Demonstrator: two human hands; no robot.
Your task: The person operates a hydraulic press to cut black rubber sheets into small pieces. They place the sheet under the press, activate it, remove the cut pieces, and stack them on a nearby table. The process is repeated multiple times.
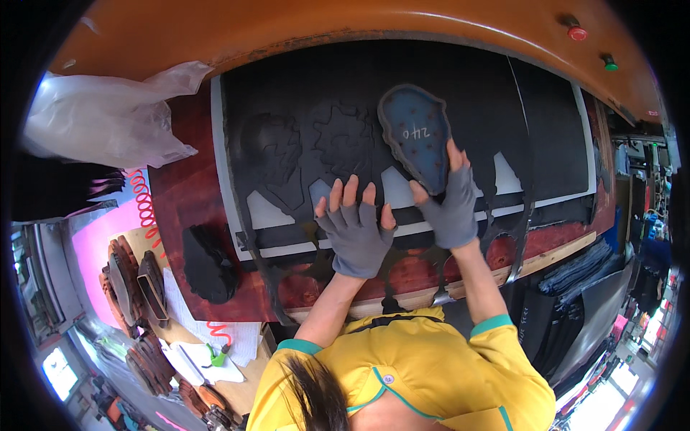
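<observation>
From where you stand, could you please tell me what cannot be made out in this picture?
All in the head view:
- The part of the black sheet beneath the blue die: covered by the die.
- What lies under the left hand: hidden by its gloved palm.
- The upper part of the orange machine: cut off by the top edge.
- Distant items along the right rim: too small and blurred.
</observation>
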